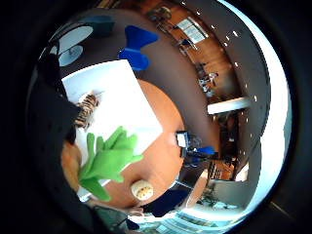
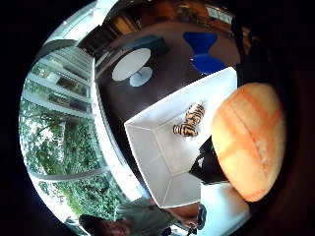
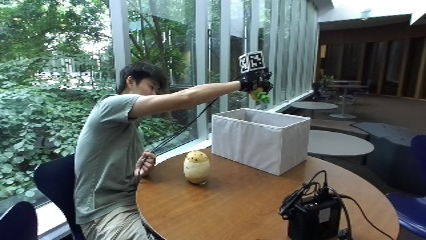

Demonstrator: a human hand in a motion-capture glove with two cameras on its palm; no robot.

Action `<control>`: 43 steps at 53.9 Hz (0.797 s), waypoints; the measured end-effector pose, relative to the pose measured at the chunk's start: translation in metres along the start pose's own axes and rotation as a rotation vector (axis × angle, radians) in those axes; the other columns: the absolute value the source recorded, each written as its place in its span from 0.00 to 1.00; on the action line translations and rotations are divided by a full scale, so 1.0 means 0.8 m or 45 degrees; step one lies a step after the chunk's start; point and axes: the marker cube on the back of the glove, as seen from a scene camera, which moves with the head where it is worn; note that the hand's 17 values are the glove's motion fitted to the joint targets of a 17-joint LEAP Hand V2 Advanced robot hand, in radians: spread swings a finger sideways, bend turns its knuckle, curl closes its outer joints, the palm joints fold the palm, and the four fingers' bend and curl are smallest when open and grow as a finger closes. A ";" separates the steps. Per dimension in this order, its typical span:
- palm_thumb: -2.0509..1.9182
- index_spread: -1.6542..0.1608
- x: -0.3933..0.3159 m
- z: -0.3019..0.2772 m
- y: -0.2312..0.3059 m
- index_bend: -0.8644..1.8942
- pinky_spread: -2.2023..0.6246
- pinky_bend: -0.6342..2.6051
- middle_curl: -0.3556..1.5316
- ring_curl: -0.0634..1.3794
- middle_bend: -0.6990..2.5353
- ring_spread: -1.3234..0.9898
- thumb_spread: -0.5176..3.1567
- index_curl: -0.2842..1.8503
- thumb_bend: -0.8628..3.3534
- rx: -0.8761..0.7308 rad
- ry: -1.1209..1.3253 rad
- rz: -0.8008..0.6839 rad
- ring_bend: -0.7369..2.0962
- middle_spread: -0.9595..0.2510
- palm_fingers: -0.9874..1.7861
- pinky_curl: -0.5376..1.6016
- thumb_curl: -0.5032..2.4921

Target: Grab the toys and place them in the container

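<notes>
Above white container (image 3: 261, 139), gloved hand (image 3: 255, 81) gripping green-and-orange plush toy (image 1: 108, 158)

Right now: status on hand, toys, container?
Gloved right hand grips green-and-orange plush toy above white fabric container. Striped tiger toy already inside. Yellow chick toy on table.

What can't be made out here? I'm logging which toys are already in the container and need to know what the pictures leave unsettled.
- Outside view: the container walls hide its inside, so the tiger toy shows only in the palm views.
- Outside view: the green toy in the right hand is mostly covered by the glove.
- Thumb side palm view: the orange toy is cut off by the glove.
</notes>
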 end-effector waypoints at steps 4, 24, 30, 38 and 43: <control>0.68 0.68 -0.002 0.009 0.002 0.43 0.65 0.53 0.64 0.53 0.44 0.39 0.28 0.57 0.20 -0.045 -0.014 -0.089 0.65 0.52 0.64 0.46 0.54; 0.59 0.74 0.028 -0.025 0.047 0.33 0.75 0.58 0.49 0.37 0.26 0.51 0.46 0.38 0.20 -0.223 0.067 -0.089 0.45 0.69 0.27 0.45 0.41; 0.58 0.76 0.015 -0.058 0.063 0.33 0.77 0.56 0.47 0.35 0.26 0.52 0.48 0.34 0.20 -0.247 0.175 0.022 0.44 0.72 0.27 0.44 0.38; 0.57 0.77 0.074 -0.110 0.135 0.34 0.78 0.55 0.44 0.34 0.26 0.54 0.49 0.30 0.20 -0.199 0.165 0.081 0.43 0.74 0.27 0.43 0.36; 0.56 0.77 0.113 -0.138 0.185 0.34 0.78 0.54 0.43 0.34 0.26 0.54 0.50 0.28 0.20 -0.206 0.045 0.246 0.42 0.75 0.28 0.42 0.34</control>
